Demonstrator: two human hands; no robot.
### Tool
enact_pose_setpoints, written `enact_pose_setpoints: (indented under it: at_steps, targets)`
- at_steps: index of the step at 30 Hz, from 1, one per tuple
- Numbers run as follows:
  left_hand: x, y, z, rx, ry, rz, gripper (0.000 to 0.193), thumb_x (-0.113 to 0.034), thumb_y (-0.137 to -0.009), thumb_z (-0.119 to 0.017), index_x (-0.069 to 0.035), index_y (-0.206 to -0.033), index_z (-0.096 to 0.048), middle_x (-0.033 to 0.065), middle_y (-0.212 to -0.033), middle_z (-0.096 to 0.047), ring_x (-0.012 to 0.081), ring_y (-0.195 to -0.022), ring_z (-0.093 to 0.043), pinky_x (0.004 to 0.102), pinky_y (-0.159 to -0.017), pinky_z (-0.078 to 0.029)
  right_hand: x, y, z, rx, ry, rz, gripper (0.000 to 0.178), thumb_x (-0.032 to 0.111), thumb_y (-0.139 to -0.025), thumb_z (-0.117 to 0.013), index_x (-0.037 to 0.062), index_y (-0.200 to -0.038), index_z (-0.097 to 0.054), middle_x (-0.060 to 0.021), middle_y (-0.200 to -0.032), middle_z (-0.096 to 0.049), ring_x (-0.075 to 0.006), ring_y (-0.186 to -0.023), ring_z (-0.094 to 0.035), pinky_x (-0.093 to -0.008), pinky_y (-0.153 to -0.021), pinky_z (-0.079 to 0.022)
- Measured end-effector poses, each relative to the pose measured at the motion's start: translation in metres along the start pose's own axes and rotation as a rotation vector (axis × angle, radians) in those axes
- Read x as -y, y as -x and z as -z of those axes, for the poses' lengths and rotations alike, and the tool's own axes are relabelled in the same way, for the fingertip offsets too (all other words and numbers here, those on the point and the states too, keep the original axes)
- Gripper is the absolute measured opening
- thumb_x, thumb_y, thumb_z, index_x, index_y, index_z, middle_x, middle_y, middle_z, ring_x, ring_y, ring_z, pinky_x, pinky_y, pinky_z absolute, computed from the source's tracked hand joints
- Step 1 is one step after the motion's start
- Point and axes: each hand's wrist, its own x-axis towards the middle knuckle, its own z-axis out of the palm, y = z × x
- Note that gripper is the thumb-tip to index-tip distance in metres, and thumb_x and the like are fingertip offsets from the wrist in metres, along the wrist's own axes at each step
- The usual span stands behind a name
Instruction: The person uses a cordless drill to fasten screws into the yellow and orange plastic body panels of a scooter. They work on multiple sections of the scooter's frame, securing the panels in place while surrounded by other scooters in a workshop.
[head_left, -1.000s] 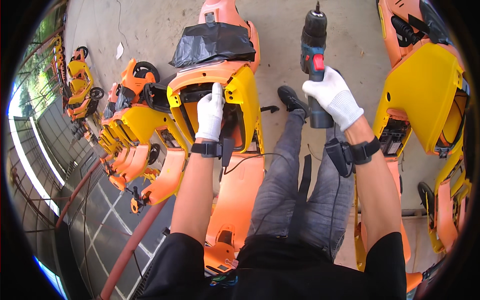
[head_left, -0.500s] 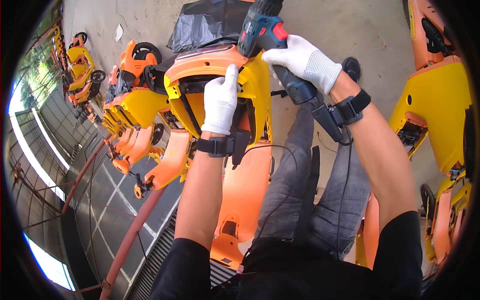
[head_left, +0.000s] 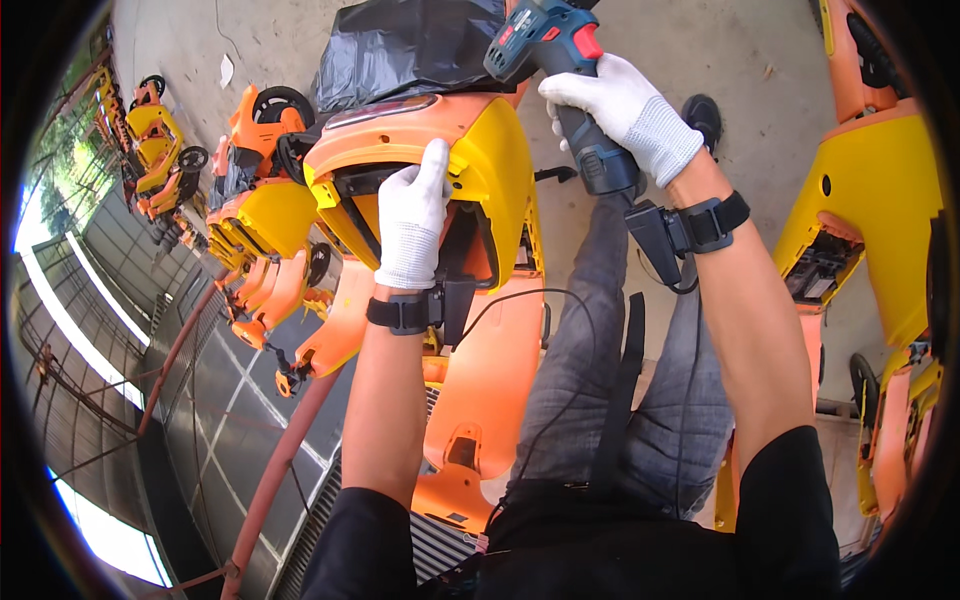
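My right hand (head_left: 625,110), in a white knit glove, is wrapped round the handle of a dark blue cordless drill (head_left: 590,150) with red buttons. The drill is raised beside the rear of a yellow and orange scooter body (head_left: 500,165), apart from it; its front end is cut off by the upper edge. My left hand (head_left: 412,220), gloved too, grips the scooter's panel at the opening below the orange lip. One digit points up against the lip; the other fingers are curled and partly hidden. Black parts show inside the opening.
A black plastic sheet (head_left: 400,50) lies just beyond the scooter's rear. More scooters line up at left, and another yellow scooter (head_left: 885,210) stands at right. A reddish pipe (head_left: 270,490) runs at lower left. A black cable (head_left: 590,330) hangs from my left wrist strap.
My right hand has lifted the drill up and right, away from the scooter's rear corner. The view has shifted slightly; my left hand stays at the same panel opening.
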Motion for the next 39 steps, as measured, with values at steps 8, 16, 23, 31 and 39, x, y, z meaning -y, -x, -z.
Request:
enact_pose_setpoints:
  at_steps: [8, 16, 23, 31, 39]
  targets:
    - [-0.003, 0.004, -0.007, -0.074, -0.059, 0.026, 0.05, -0.046, -0.096, -0.064, -0.007, -0.065, -0.056, -0.0027, -0.058, -0.048, 0.0065, -0.052, -0.041, 0.0249, -0.051, -0.034, -0.045, -0.022, 0.04, -0.201, -0.346, -0.096, 0.031, 0.029, -0.087, -0.069, 0.0015, -0.102, -0.065, -0.0113, -0.078, -0.069, -0.0197, -0.061, -0.067, -0.033, -0.057, -0.057]
    - [-0.003, 0.004, -0.008, -0.064, -0.061, -0.018, 0.044, -0.043, -0.099, -0.062, -0.013, -0.069, -0.048, -0.0074, -0.054, -0.034, 0.0055, -0.042, -0.025, 0.0245, -0.042, -0.018, -0.085, -0.032, 0.028, -0.155, -0.423, -0.242, 0.031, 0.026, -0.088, -0.068, 0.0005, -0.104, -0.061, -0.0109, -0.079, -0.067, -0.0203, -0.062, -0.067, -0.0323, -0.061, -0.06]
    - [-0.011, 0.004, -0.005, -0.021, -0.121, 0.024, 0.043, -0.042, -0.102, -0.058, -0.013, -0.071, -0.047, -0.0071, -0.055, -0.033, 0.0054, -0.043, -0.025, 0.0244, -0.043, -0.018, -0.13, -0.044, 0.04, -0.13, -0.611, -0.198, 0.03, 0.024, -0.088, -0.069, 0.0, -0.104, -0.061, -0.0105, -0.079, -0.067, -0.0208, -0.063, -0.066, -0.0338, -0.06, -0.058]
    - [-0.013, 0.007, -0.007, -0.045, -0.091, 0.021, 0.044, -0.039, -0.102, -0.058, -0.015, -0.069, -0.042, -0.007, -0.055, -0.028, 0.0048, -0.043, -0.022, 0.0246, -0.043, -0.016, -0.194, -0.043, 0.061, -0.214, -0.478, -0.309, 0.029, 0.022, -0.082, -0.07, -0.0003, -0.099, -0.062, -0.0108, -0.078, -0.066, -0.0207, -0.062, -0.065, -0.0338, -0.059, -0.056]
    - [0.007, 0.005, -0.008, -0.075, -0.012, -0.113, 0.042, -0.035, -0.103, -0.058, -0.014, -0.071, -0.043, -0.0059, -0.055, -0.029, 0.0063, -0.043, -0.022, 0.0255, -0.043, -0.018, -0.209, -0.02, 0.077, -0.439, 0.068, -0.345, 0.061, 0.054, -0.085, -0.061, -0.0054, -0.101, -0.066, -0.0224, -0.087, -0.068, -0.0341, -0.078, -0.068, -0.0413, -0.072, -0.053]
